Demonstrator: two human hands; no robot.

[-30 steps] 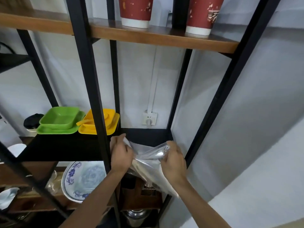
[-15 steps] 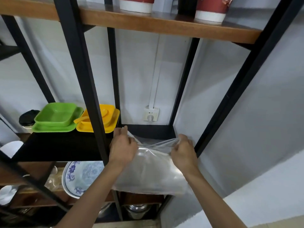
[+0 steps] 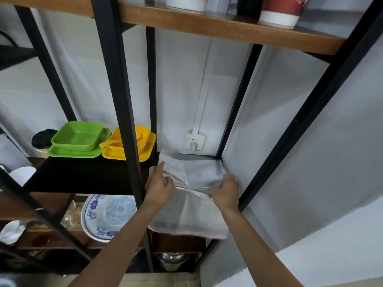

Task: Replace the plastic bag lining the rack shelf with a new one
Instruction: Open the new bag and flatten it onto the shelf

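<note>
Forearms: two bare arms reach up from the bottom edge toward the black shelf.
Left hand (image 3: 159, 186): at the bag's left side by the front post (image 3: 122, 112), fingers stretched flat along the plastic's left edge, thumb (image 3: 168, 181) pressing on top of it; it pins the sheet more than clasps it.
Right hand (image 3: 227, 192): at the bag's right side, fingers curled and pinching a gathered fold of plastic at the shelf's front edge.
Bag (image 3: 190, 193): clear plastic, its far half spread flat over the shelf (image 3: 78, 175) in the right bay, its near half hanging down over the front edge between the hands; creases bunch where the two halves meet.
Plate (image 3: 107, 216): white with blue pattern, leaning on the lower shelf, left of the hanging plastic.
Steel pot (image 3: 174, 262): below the bag, partly hidden.
Green dishes (image 3: 77, 141): stacked on the black shelf, left bay, well left of the bag.
Yellow dishes (image 3: 143, 148): stacked just beside the green ones, partly behind the post.
Socket (image 3: 193, 140): on the wall, just behind the bag's far edge.
Cups (image 3: 279, 11): red and white, on the wooden shelf (image 3: 228, 30) above.
</note>
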